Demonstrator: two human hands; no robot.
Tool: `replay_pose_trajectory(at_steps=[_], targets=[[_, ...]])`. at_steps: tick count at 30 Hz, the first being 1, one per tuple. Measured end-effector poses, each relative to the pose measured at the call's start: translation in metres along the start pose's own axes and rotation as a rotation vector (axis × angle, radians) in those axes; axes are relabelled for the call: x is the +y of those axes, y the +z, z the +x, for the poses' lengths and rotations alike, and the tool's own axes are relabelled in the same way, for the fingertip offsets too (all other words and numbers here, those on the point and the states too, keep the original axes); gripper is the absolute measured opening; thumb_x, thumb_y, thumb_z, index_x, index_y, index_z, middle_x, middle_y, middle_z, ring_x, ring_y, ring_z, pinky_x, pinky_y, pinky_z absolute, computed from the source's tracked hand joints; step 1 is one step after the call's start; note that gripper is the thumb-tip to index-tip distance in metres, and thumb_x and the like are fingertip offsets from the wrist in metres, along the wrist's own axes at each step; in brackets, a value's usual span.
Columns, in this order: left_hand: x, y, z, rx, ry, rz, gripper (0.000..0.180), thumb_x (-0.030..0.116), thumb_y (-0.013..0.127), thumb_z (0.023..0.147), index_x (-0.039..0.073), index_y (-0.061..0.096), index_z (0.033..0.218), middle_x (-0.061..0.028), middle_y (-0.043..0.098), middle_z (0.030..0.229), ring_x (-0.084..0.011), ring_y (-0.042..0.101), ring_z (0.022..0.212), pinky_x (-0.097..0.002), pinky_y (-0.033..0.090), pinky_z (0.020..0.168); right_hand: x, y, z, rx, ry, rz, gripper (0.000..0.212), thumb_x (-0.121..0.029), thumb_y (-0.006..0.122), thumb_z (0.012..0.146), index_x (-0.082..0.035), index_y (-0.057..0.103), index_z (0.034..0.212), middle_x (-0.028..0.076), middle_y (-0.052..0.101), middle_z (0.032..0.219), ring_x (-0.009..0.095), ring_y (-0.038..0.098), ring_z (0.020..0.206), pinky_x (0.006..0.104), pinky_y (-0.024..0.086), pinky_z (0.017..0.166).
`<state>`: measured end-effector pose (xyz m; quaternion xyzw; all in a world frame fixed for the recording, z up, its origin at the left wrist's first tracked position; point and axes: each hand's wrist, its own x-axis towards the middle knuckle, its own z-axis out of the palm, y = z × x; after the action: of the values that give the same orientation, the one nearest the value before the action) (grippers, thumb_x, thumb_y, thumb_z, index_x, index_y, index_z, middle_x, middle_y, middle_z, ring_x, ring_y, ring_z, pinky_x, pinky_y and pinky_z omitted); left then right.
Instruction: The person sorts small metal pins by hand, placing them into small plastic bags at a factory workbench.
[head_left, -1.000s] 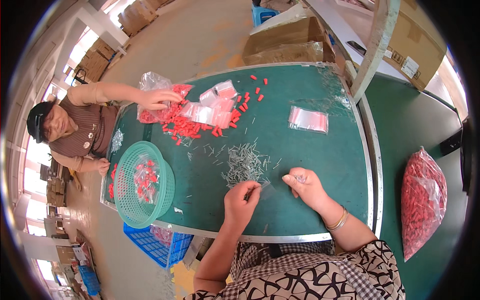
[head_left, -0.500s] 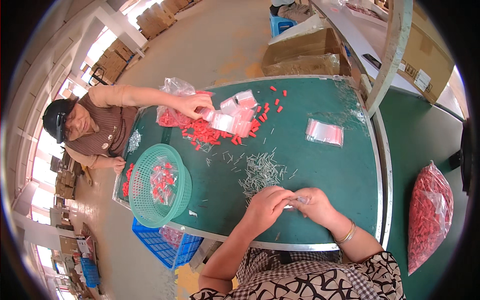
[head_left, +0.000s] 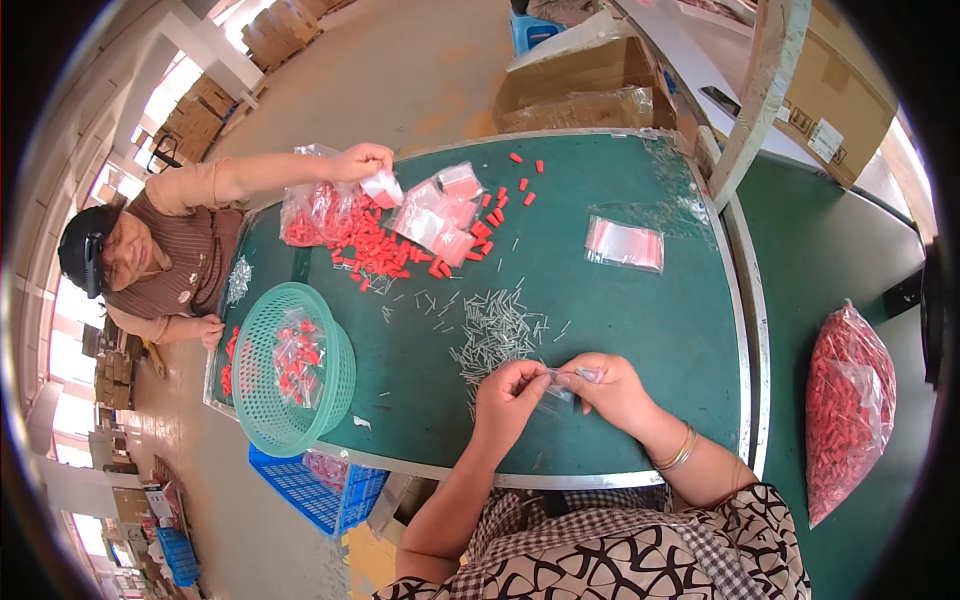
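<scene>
my left hand [head_left: 503, 405]: thumb and fingertips pinched together on a small clear plastic bag [head_left: 556, 400]. my right hand [head_left: 618, 392]: thumb and fingers likewise closed on the bag, a crumpled bit of film showing at the fingers. the bag is between both hands, above the near side of the green tabletop [head_left: 660, 340]; its contents, if any, cannot be made out. just beyond my left hand: a loose pile of slim metal fasteners [head_left: 497, 328], nails or screws, too small to tell. farther off, tapered red plastic plugs [head_left: 378, 250] lie heaped beside flat clear bags [head_left: 432, 222]. left: a green mesh basket [head_left: 342, 365] with bagged red pieces inside. across the table, a co-worker's hand [head_left: 366, 161] holds a pale packet.
</scene>
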<state>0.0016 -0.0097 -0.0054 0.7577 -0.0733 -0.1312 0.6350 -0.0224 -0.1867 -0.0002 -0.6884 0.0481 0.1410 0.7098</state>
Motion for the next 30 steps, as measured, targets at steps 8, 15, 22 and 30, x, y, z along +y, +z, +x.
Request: replay_pose_trajectory(at_steps=[8,15,22,30], targets=[[-0.002,0.0,0.0,0.001,-0.031,-0.058,0.007,0.004,0.06,0.088,-0.001,0.062,0.093,0.0016,0.06,0.074,-0.0036,0.055,0.066,-0.0182,0.044,0.06,0.002,-0.002,0.001,0.07,-0.149,-0.166,0.011,-0.01,0.066,0.086,0.0,0.068,0.09,0.003,0.061,0.073,0.007,0.053,0.055,0.0213,0.044,0.049],[-0.004,0.002,0.0,-0.04,-0.055,-0.136,0.008,0.003,0.06,0.088,-0.002,0.062,0.094,-0.0007,0.062,0.076,-0.005,0.056,0.065,-0.019,0.045,0.06,0.002,0.003,-0.003,0.051,-0.135,-0.141,0.012,-0.011,0.069,0.084,-0.001,0.064,0.078,0.001,0.058,0.061,0.007,0.053,0.053,0.0217,0.044,0.048],[-0.003,0.004,0.0,-0.018,-0.048,-0.109,0.008,0.003,0.061,0.087,-0.002,0.063,0.093,-0.0011,0.062,0.075,-0.0053,0.056,0.065,-0.0188,0.045,0.058,0.007,0.006,-0.004,0.075,-0.112,-0.158,0.016,-0.013,0.068,0.085,-0.002,0.062,0.076,0.001,0.058,0.062,0.006,0.053,0.053,0.0214,0.043,0.047],[0.006,-0.009,0.003,-0.024,-0.024,-0.005,0.007,0.002,0.065,0.084,0.0,0.064,0.091,0.0039,0.058,0.072,-0.0018,0.051,0.062,-0.0172,0.041,0.055,-0.003,-0.004,0.001,-0.026,-0.046,0.08,0.009,-0.009,0.064,0.088,0.0,0.067,0.091,0.004,0.06,0.084,0.008,0.053,0.057,0.0212,0.044,0.049]])
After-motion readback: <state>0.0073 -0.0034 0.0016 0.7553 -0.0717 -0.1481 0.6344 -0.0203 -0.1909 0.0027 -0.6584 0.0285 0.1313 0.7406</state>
